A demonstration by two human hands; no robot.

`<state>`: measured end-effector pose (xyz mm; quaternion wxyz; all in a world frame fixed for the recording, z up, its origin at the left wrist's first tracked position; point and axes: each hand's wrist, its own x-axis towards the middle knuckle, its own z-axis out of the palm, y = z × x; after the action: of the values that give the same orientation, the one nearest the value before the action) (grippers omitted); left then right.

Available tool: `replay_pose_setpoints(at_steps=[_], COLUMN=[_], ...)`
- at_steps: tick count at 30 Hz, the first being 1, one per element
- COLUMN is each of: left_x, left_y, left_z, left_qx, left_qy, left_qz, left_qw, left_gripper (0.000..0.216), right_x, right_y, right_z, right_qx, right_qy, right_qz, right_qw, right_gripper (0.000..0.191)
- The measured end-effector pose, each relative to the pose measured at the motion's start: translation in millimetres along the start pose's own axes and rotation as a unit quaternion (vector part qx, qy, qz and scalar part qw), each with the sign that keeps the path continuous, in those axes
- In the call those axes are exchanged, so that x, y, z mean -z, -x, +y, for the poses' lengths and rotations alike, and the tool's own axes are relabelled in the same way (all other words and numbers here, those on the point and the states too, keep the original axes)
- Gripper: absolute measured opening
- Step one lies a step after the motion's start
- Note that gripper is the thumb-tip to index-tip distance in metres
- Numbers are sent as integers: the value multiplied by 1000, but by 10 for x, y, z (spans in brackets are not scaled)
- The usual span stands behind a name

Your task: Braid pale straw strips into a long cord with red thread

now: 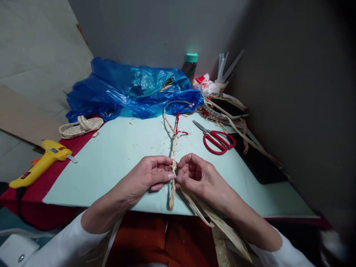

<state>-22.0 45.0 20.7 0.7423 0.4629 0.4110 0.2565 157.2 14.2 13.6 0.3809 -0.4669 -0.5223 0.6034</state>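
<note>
A thin braid of pale dried plant fibre (pixel 174 148) runs away from me up the middle of the table, with a red cord (pixel 178 124) joined to it further up. My left hand (pixel 152 172) pinches the near part of the braid between thumb and fingers. Close against it on the other side, my right hand (pixel 197 176) is closed, fingertips pressed together on the fibre strands. Long loose strands (pixel 219 226) trail from under the right hand over the table's front edge. A short folded end of fibre (pixel 172 200) hangs below the left thumb.
Red-handled scissors (pixel 218 141) lie right of the braid. A yellow glue gun (pixel 41 161) and a small woven slipper shape (pixel 81 127) are at left. Behind lie a crumpled blue plastic bag (pixel 125 89), a green-lidded jar (pixel 191 65) and a cup of glue sticks (pixel 221 84).
</note>
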Motion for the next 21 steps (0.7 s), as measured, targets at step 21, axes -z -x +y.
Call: replay_pose_setpoints(at_steps=[21], left_x=[-70], left_y=[3], left_z=[-41], left_qx=[-49], left_qy=[-10], left_qz=[-33], left_qw=[998], left_gripper=[24], right_x=[-90], right_y=[142], right_z=[-7], right_qx=[29], right_qy=[24], right_qz=[80], right_qw=[996], right_gripper=[16])
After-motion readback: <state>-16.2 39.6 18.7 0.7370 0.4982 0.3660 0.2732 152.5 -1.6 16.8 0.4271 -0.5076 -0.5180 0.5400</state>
